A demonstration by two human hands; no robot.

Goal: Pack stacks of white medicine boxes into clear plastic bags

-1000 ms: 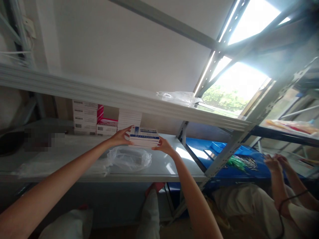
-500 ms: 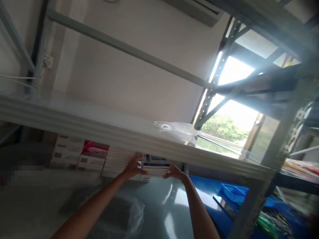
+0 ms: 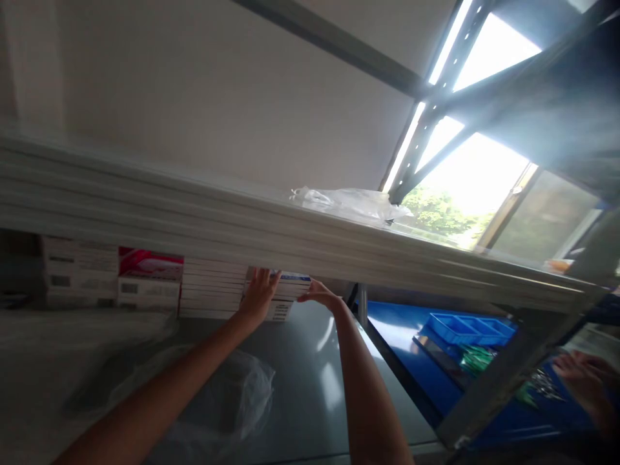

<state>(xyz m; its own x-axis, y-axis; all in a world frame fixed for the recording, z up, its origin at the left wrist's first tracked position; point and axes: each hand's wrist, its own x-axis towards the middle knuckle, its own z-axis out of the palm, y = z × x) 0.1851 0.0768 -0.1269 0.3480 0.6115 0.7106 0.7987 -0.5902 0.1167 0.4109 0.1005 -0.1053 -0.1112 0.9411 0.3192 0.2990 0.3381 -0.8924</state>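
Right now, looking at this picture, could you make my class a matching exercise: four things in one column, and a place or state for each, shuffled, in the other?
Things
1. Blue divided tray
2. Blue-marked box
3. Pink panel
4. Window

Places and states
A. Between the left hand and the right hand
B. Bright, with greenery outside
C. On the blue surface
D. Among white boxes, left of the left hand

Pairs: 1-C, 2-A, 3-D, 4-B

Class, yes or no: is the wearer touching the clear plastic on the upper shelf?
No, the left hand and right hand are both at the white boxes below that shelf.
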